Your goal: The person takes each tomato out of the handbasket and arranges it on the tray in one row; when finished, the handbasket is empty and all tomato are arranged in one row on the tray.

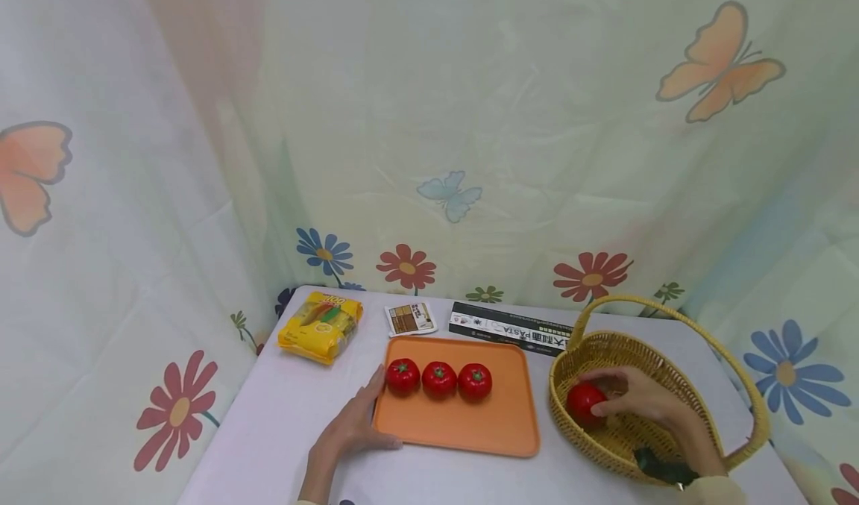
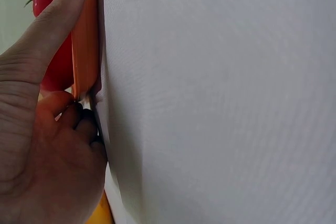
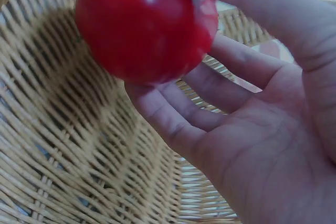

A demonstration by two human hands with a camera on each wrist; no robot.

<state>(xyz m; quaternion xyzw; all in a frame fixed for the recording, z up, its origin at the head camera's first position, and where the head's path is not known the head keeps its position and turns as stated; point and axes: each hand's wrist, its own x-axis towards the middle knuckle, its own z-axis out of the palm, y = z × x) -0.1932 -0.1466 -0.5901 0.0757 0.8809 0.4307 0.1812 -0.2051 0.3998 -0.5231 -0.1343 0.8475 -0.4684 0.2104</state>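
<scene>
In the head view an orange tray (image 1: 456,424) lies on the table with three red tomatoes in a row, one of them a tomato (image 1: 439,380) in the middle. My left hand (image 1: 359,423) holds the tray at its left front corner, thumb along the front edge and fingers at the left side. Inside the wicker basket (image 1: 570,434) on the right, my right hand (image 1: 631,393) grips another tomato (image 3: 142,24) between thumb and fingers. The right wrist view shows this tomato close to the woven wall; whether it touches the basket cannot be told.
A yellow food packet (image 1: 321,327) lies at the back left. Behind the tray are a small brown-and-white sachet (image 1: 411,318) and a long black pasta box (image 1: 506,328). The basket's tall handle (image 1: 711,341) arches over the right forearm. A flowered curtain (image 1: 456,117) hangs behind the table.
</scene>
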